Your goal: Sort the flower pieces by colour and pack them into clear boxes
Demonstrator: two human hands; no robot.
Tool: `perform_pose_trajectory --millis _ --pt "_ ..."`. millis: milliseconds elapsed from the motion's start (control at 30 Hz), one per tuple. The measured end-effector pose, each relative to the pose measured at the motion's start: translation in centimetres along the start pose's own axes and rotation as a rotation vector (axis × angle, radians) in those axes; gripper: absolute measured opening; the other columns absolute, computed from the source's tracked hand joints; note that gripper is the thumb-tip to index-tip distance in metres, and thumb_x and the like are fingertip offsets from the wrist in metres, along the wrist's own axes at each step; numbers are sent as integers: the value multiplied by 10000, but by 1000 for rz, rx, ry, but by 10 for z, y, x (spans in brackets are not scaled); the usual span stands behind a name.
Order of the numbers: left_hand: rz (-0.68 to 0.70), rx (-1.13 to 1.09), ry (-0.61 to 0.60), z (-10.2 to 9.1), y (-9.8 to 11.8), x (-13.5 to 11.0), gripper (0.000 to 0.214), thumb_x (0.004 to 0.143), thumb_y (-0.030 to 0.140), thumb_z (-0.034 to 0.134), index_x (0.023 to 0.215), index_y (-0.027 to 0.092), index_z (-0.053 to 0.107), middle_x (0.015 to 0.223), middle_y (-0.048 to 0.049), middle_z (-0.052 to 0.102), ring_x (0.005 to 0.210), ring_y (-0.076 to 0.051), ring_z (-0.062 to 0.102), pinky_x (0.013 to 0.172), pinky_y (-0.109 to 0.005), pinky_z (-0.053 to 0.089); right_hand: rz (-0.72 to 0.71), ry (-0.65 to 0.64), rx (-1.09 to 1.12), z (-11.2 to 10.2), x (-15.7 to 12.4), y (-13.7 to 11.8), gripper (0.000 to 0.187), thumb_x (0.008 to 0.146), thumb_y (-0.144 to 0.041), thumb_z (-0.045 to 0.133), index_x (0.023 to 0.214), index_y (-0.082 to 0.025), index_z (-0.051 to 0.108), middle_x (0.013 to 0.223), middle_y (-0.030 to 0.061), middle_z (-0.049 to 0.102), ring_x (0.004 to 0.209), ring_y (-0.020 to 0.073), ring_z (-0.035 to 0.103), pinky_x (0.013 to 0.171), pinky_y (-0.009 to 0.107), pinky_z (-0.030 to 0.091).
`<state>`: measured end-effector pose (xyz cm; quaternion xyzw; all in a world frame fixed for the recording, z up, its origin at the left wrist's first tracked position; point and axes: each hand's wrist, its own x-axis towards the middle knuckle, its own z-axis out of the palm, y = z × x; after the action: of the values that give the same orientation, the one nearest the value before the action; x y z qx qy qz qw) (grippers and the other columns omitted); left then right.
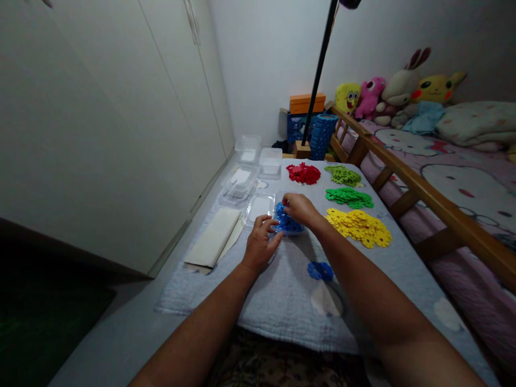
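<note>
I am working at the blue pieces (287, 223), which are lying heaped in a clear box (291, 232) on the quilt (282, 312) in front of me; my left hand (260, 244) is curling its fingers against the box's near left side, steadying it; my right hand (300, 208) is reaching over the top, fingertips pinched together on the pieces; I am judging this as the packing of the blue ones, with 1 small blue pile (320, 270) lying loose between my 2 forearms; the next move is calling for a short reach back to it without tipping the box; the yellow pile (360, 227) is sitting near my right forearm, so room is tight there; the lid (260, 207) is lying just beside the box on the left; the bare quilt toward me is offering the most open room; the bed rail (423, 188) is running well apart.
</note>
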<state>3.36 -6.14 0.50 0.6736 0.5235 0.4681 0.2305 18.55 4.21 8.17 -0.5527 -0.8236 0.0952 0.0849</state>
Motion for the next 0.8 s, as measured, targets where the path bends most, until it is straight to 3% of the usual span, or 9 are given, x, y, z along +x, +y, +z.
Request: perform_pose_trajectory --millis 133,233,467,533,700,800 --pt "3 1 1 0 -1 0 227 879 234 680 1103 213 651 1284 -86 535 823 -111 668 716 -277 587 29 -5 -58 8 3 -1 230 875 -143 589 1052 -203 723 1087 103 772 983 224 669 798 284 434" --pt "4 2 0 0 0 0 228 881 229 678 1107 212 653 1289 -88 534 829 -113 671 738 -286 592 21 63 -40 6 -4 2 216 888 -172 593 1067 -196 712 1058 112 768 977 232 661 827 300 433" --pt "6 21 2 0 2 1 205 881 222 675 1085 204 660 1272 -86 536 831 -109 667 757 -284 591 56 176 232 -15 -57 38 67 895 -236 610 908 -190 657 881 62 716 791 184 615 715 283 403" --pt "6 23 2 0 1 1 205 880 220 676 1084 202 661 1276 -89 536 829 -109 666 755 -284 592 68 84 255 -16 -78 51 71 888 -256 618 861 -193 634 826 44 688 739 173 589 673 281 380" --pt "9 18 10 1 1 1 201 885 233 674 1083 201 659 1284 -89 535 828 -108 664 749 -283 590 -15 -309 247 -7 -119 66 122 797 -246 711 877 -198 631 819 18 646 713 156 546 653 269 368" --pt "7 9 8 1 1 2 197 885 242 671 1078 201 658 1283 -89 533 825 -108 661 714 -269 582 -49 -405 256 0 -131 66 271 730 -272 788 943 -199 637 902 25 637 770 163 547 680 262 392"
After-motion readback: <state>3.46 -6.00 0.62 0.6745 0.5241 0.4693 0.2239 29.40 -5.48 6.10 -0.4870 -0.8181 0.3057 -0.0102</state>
